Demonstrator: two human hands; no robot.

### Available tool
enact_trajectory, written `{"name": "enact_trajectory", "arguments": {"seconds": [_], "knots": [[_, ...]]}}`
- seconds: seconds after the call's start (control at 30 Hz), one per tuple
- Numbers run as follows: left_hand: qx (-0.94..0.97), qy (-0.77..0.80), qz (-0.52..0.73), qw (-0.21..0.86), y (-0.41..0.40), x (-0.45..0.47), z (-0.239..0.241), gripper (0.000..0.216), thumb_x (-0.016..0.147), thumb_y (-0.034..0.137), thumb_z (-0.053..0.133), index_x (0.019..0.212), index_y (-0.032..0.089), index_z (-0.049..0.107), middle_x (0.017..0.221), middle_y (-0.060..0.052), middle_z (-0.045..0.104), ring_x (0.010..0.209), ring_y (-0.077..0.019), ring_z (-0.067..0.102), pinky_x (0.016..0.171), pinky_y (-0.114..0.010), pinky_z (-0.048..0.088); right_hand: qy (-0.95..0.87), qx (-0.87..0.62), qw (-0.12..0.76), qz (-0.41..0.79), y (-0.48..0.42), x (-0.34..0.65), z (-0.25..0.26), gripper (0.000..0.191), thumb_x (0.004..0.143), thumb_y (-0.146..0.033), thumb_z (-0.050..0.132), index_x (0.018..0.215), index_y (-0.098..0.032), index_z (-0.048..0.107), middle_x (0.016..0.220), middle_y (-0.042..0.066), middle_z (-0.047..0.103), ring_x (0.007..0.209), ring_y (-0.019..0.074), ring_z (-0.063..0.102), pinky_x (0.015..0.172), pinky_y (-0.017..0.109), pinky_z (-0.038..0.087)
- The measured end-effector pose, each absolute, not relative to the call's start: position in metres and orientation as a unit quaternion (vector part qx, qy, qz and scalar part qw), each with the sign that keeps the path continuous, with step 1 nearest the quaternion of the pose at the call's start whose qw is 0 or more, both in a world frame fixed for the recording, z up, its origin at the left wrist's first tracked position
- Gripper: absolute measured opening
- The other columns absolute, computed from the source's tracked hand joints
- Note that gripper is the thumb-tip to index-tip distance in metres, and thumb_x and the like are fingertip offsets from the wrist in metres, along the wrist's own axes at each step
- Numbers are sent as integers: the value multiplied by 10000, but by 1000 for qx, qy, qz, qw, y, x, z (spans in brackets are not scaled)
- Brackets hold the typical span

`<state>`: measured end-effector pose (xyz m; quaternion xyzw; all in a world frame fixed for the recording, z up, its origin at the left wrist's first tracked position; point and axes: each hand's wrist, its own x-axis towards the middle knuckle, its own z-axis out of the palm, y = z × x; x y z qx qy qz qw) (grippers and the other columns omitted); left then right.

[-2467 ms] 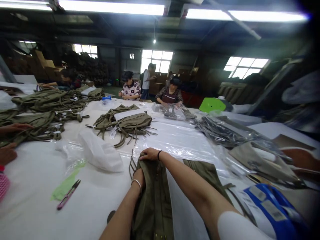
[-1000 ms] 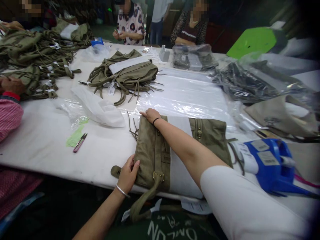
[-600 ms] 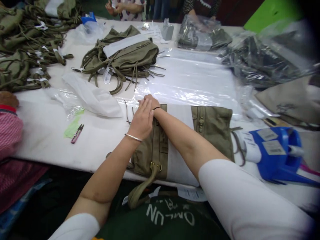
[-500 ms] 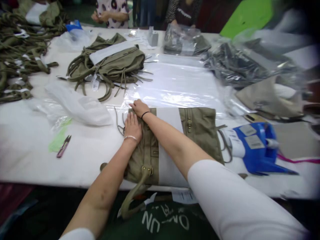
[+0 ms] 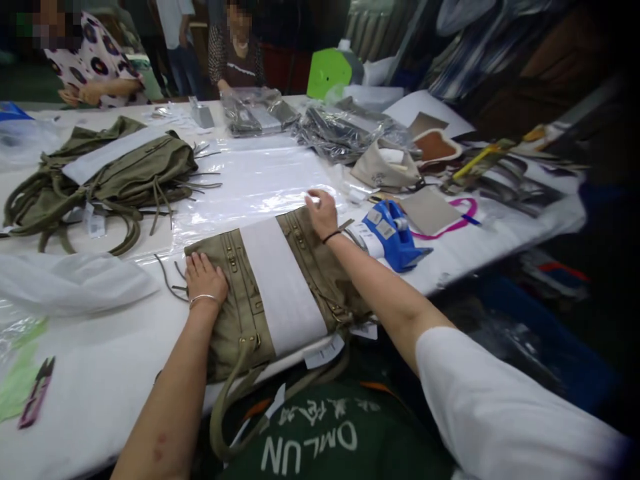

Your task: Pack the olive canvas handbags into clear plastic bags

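An olive-green handbag lies flat before me, with a white paper band around its middle. Its handles hang over the near table edge, one with a white tag. My left hand rests flat on the bag's left side, fingers stretched out. At the far right corner of the bag is my right hand, fingers apart and slightly bent, with nothing visible in them. Whether its fingertips touch the bag I cannot tell.
Beyond the bag lies clear plastic. More olive bags are piled at left, above thread snips. A blue tape dispenser stands at right, near a beige pouch. Plastic-wrapped bags and people are across the table.
My right hand has moved from the bag's far left corner to its far right corner. My left hand stays on the left side. The view has swung to the right.
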<state>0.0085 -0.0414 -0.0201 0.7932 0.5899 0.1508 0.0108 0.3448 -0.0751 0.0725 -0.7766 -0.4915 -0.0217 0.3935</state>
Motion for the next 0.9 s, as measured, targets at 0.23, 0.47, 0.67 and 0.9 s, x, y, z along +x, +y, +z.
{"name": "enact_trajectory", "arguments": {"seconds": [0.23,0.47,0.67,0.9], "knots": [[785,611,102,12,-39,-3,-13,666,954,296,372,1497,-84,301,1593,-282,231,1503,-392,154,1211,-533,178,-436,-850,273,112,-114,383,52,497,1014,-457,352,969,-132,725,977,104,740,909,191,652,779,247,439],[783,619,58,-19,-46,-26,-2,639,965,277,327,1508,-59,299,1604,-256,225,1512,-359,153,1213,-517,190,-422,-855,263,148,-117,386,27,400,988,-397,452,933,-120,736,1008,136,741,957,221,656,795,268,439],[781,621,44,-42,-48,-18,-2,649,956,266,312,1511,-68,282,1602,-261,230,1511,-361,166,1215,-526,186,-465,-810,345,94,-106,409,33,634,905,-517,603,1395,-128,495,1231,141,665,1155,247,591,991,327,419],[789,610,39,-66,-44,-22,-10,658,961,289,294,1511,-72,273,1594,-276,237,1510,-362,169,1210,-549,187,-490,-810,273,171,-71,426,13,445,936,-548,534,1092,-167,703,1130,93,710,1048,218,627,900,289,443]]}}
